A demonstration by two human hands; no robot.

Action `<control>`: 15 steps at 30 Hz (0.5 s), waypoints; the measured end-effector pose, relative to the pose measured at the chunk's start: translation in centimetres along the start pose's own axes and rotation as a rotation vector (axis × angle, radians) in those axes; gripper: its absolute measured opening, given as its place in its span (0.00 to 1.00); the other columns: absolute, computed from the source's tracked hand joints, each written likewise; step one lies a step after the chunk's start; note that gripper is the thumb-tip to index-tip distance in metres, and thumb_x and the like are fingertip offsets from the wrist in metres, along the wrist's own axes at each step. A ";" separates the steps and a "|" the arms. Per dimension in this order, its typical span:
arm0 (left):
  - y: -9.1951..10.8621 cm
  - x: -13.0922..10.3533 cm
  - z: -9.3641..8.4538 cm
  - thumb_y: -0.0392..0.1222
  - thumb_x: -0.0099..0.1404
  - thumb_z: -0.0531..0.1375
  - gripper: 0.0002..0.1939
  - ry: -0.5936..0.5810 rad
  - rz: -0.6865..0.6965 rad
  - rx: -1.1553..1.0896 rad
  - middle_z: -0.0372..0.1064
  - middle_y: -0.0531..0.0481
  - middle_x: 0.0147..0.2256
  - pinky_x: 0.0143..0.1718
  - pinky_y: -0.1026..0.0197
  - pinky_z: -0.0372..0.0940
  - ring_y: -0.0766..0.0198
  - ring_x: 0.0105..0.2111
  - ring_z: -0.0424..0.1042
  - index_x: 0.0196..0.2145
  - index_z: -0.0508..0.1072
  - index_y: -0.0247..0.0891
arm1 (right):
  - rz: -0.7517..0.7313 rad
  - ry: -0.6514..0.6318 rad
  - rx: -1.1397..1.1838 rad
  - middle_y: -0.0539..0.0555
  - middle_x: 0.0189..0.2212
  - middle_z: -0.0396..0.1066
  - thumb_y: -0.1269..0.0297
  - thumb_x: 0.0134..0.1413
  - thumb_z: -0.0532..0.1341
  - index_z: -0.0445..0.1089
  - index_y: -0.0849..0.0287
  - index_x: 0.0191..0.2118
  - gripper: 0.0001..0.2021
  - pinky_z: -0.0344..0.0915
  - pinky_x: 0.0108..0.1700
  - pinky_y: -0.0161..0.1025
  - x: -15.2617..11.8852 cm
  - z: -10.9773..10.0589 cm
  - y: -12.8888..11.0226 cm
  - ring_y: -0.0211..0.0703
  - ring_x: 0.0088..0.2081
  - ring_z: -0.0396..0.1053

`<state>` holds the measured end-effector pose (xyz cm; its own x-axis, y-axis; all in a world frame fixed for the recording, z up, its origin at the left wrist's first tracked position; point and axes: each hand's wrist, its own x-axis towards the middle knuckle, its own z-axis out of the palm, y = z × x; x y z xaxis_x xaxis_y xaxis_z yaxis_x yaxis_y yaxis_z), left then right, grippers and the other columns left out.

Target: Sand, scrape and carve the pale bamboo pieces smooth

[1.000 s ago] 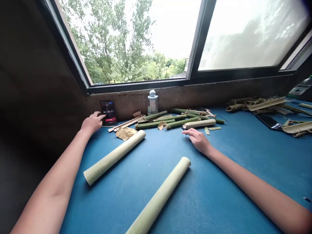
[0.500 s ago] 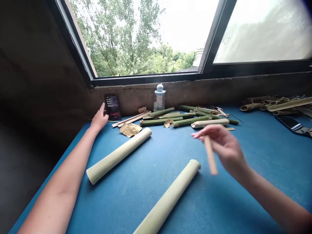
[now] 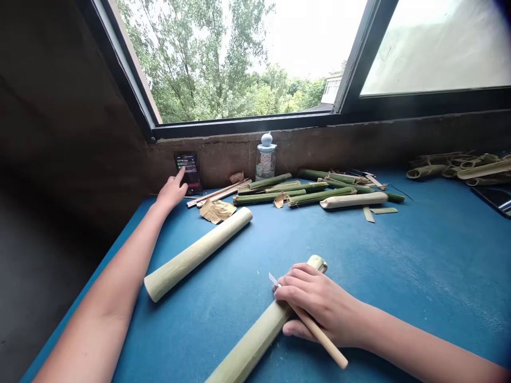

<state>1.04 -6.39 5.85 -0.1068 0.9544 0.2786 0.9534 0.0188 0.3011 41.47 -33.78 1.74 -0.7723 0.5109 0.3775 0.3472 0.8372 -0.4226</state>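
At the far left my left hand (image 3: pixel 171 192) reaches out with its index finger on the lit screen of a phone (image 3: pixel 189 180), which leans against the wall. The thumb stands apart and nothing is held. My right hand (image 3: pixel 313 300) is closed round a carving knife (image 3: pixel 319 334) with a slim wooden handle and a small pale blade. That hand rests over the upper end of a peeled bamboo tube (image 3: pixel 250 346) in front of me and hides part of it. To its left lies a second peeled bamboo tube (image 3: pixel 199 254), untouched.
Green bamboo pieces (image 3: pixel 265 197) lie along the wall, beside a crumpled brown paper (image 3: pixel 217 211), a jar with a blue lid (image 3: pixel 265 159) and a half-round bamboo piece (image 3: pixel 353 200). Bamboo offcuts (image 3: pixel 475 166) are heaped at the far right. A window is behind.
My right hand has come down and left onto the nearer bamboo tube, with the carving knife in it. My left index finger has moved from the phone's edge onto its screen.
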 end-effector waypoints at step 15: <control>-2.3 -0.7 0.3 0.39 0.63 0.50 0.35 0.103 0.099 -0.048 0.68 0.48 0.59 0.59 0.51 0.64 0.50 0.58 0.68 0.68 0.59 0.49 | 0.027 -0.010 -0.005 0.55 0.40 0.71 0.74 0.51 0.54 0.63 0.54 0.46 0.16 0.57 0.52 0.51 -1.0 -2.9 3.1 0.49 0.43 0.67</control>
<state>-0.99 -6.99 4.66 -0.0433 0.9154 0.4003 0.9464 -0.0907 0.3099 44.86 -31.12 2.49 -0.7680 0.5315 0.3574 0.3710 0.8240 -0.4282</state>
